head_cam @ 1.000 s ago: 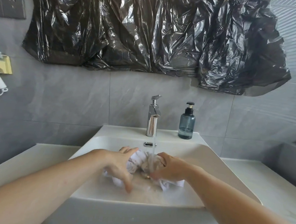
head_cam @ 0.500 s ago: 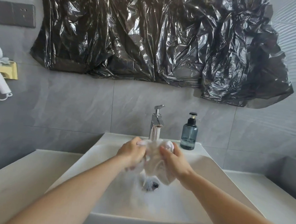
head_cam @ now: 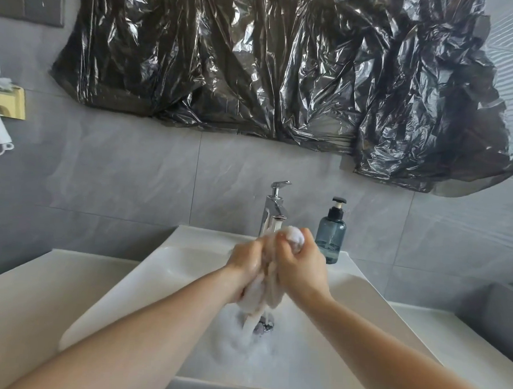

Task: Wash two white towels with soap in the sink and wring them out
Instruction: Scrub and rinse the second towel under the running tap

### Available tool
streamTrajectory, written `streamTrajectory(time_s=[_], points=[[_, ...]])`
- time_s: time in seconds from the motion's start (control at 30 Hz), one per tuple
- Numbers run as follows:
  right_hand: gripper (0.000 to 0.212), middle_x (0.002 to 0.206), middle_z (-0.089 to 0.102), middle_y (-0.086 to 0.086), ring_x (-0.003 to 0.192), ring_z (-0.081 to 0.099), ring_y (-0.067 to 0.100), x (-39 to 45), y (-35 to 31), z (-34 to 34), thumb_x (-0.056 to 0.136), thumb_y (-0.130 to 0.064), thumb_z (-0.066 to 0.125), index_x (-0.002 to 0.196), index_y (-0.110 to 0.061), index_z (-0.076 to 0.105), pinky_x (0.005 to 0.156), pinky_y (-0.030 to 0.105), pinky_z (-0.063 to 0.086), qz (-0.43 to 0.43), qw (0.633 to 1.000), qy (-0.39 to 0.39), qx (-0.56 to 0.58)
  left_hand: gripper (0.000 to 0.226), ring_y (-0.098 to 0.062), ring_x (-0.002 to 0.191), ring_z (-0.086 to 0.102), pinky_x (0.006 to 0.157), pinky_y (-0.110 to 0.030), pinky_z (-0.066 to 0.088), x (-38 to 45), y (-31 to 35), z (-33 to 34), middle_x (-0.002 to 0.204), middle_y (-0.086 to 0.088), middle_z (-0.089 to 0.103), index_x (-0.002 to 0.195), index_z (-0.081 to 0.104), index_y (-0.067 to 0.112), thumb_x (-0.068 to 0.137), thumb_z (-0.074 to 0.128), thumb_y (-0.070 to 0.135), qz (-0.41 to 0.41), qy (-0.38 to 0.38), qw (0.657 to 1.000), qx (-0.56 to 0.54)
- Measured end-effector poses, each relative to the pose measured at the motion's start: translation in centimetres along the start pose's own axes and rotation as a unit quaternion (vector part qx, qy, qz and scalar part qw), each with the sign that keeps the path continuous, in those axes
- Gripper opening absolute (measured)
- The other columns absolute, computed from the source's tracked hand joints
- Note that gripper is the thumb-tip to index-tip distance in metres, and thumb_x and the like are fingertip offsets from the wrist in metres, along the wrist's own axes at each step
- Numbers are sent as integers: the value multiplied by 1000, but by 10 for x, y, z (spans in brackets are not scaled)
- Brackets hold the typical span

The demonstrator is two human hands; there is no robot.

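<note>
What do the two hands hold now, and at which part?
Both grip one wet white towel: the right hand at its top end, the left hand around its middle.

a wet white towel is bunched into an upright twisted roll above the middle of the white sink, its rounded top end near the back edge, its lower tail hanging toward the drain. white suds cover the basin floor.

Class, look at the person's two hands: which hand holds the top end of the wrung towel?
The right hand: its fingers curl around the bunched top of the white towel beside the tap. The left hand grips lower down.
</note>
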State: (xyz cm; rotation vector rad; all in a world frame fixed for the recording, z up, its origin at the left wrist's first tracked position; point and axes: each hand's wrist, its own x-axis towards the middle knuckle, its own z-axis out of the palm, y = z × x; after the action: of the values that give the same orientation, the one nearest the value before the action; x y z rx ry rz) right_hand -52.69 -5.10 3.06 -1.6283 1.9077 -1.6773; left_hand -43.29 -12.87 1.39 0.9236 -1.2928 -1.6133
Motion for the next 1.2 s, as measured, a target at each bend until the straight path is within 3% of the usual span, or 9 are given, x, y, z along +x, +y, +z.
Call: streamTrajectory(time_s=[0.17,0.3,0.43,0.53,0.6,0.77,0.9,1.03,1.2], points=[[15,80,68,3,79,67,27,-15,-6,12,93,-37,53,92,-22,52,70,43,58,4,998,-64,9,19,-22,60,55,65,-35,43,-5,4,-5,67,-3,64,56,68,16,46,80,27,1,78,997,14],[26,92,69,7,92,67,36,13,0,-1,101,-40,40,105,-19,55,82,43,55,66,997,18,-27,25,-22,60,55,65,-34,43,-9,-1,5,58,1,63,63,66,15,65,67,40,59,96,993,38],[15,85,70,5,80,69,29,-4,5,10,96,-38,50,97,-24,54,73,48,60,54,998,-42,16,37,-25,80,71,74,-35,55,-6,0,-1,83,0,78,72,74,13,61,63,47,74,144,982,99],[12,84,69,3,81,68,25,-5,0,15,95,-33,53,95,-22,56,77,47,58,26,998,-56,26,25,-19,64,66,64,-31,51,-4,5,-8,74,3,74,64,78,16,48,75,36,43,112,991,62],[20,85,67,4,81,66,29,10,-4,10,98,-39,45,99,-21,54,77,48,59,44,999,-26,-4,20,-22,73,70,72,-38,56,-5,4,-2,75,0,76,58,78,15,55,68,32,57,118,990,49],[20,88,70,4,83,70,27,-20,-1,19,93,-38,49,101,-20,55,75,46,60,35,995,-83,52,22,-18,67,65,62,-29,50,-9,5,-9,79,3,76,74,80,13,58,73,27,62,114,990,55],[25,97,69,6,84,67,24,8,6,3,100,-34,40,98,-19,59,67,38,56,70,997,-27,26,25,-26,75,62,68,-37,48,-14,3,5,71,0,69,65,69,15,81,65,34,98,116,985,76],[16,92,71,8,78,71,28,-17,10,13,98,-34,48,102,-22,58,57,31,52,86,990,-70,83,35,-23,77,68,78,-38,56,-10,1,-1,85,-1,79,70,79,17,51,69,44,92,105,988,72],[28,94,66,4,80,65,21,5,4,4,101,-41,41,104,-19,58,63,38,55,57,997,-41,17,23,-24,70,53,71,-37,41,-12,3,1,59,4,60,45,61,19,62,59,34,81,108,989,65]])
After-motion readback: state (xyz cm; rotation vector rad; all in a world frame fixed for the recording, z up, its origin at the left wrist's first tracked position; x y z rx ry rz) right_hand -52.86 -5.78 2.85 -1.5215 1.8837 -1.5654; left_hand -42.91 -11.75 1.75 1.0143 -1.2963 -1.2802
